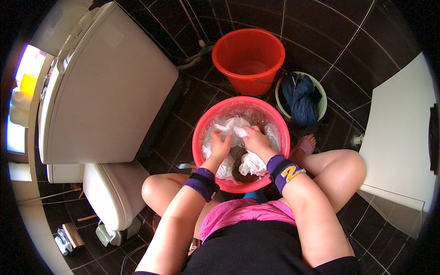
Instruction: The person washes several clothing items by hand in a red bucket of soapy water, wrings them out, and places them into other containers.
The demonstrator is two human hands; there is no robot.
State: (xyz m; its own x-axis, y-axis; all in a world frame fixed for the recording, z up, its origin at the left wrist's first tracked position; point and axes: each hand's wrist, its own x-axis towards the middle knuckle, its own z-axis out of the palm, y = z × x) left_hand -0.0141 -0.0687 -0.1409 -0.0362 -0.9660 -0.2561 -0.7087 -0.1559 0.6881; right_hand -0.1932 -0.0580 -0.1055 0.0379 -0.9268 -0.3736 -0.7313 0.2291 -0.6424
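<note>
Between my knees stands a pink-red basin with soapy water and white cloth bunched in it. A brown, furry-looking item lies among the white folds, partly covered. My left hand is over the left part of the basin, fingers curved and apart next to the wet cloth. On the right, my right hand has its thumb and fingers closed on a piece of the white cloth. Purple wristbands circle both wrists. Foam and water hide part of what is in the basin.
A red bucket stands behind the basin. To its right, a pale green tub holds dark blue denim. A large white appliance and a toilet are at left; a white panel rises at right.
</note>
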